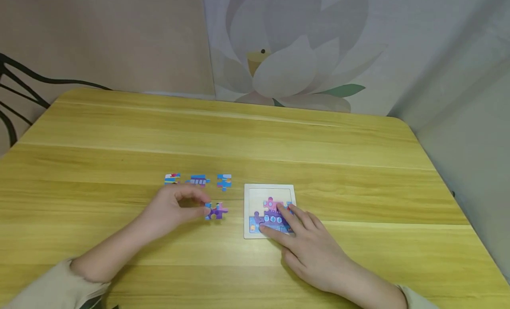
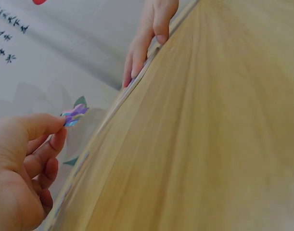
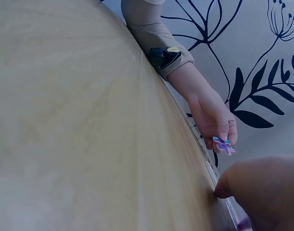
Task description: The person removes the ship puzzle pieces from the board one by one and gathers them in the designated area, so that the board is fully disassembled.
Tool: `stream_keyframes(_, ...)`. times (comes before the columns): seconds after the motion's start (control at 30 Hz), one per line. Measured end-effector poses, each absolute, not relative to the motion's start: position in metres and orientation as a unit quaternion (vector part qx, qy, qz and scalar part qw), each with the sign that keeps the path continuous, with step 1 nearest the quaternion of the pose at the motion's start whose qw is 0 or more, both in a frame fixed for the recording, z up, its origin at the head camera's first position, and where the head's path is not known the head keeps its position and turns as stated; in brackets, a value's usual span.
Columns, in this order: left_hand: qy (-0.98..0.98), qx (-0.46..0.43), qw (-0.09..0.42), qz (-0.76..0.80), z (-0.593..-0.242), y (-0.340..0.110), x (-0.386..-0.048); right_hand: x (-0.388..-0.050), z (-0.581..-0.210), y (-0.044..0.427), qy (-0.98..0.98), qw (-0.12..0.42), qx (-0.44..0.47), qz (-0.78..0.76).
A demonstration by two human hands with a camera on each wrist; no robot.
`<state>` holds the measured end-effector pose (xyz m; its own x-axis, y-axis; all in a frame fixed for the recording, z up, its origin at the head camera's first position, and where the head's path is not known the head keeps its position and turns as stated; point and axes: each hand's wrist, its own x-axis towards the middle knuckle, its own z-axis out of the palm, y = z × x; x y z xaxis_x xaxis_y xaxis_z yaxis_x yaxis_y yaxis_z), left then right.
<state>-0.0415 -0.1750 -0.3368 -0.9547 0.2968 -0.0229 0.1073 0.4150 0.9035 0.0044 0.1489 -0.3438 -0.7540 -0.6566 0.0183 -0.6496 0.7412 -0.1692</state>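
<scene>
The left hand (image 1: 175, 209) pinches a purple, pink and blue jigsaw piece (image 1: 216, 211) between thumb and fingertips, left of the square puzzle frame (image 1: 247, 211). In the left wrist view the same piece (image 2: 74, 115) is held clear of the table by the left hand (image 2: 26, 163). The right hand (image 1: 312, 251) rests with spread fingers on the frame's joined pieces (image 1: 272, 219), which show a pink and purple ship on blue. The frame's upper part shows its pale base. In the right wrist view the right hand (image 3: 267, 192) is cut off by the edge.
Three loose pieces lie in a row beyond the left hand: one at the left (image 1: 172, 178), partly hidden by that hand, a middle one (image 1: 198, 180) and a right one (image 1: 224, 181). A wall with a printed flower (image 1: 287, 74) stands behind the wooden table (image 1: 279, 145); a black chair (image 1: 24, 83) is at far left.
</scene>
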Motion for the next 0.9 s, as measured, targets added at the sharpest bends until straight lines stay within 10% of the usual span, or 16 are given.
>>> stream_keyframes(0.9,0.870,0.052,0.067,0.485,-0.336,-0.240,-0.032,0.004,-0.344,0.149,0.933,0.030,-0.349,-0.080)
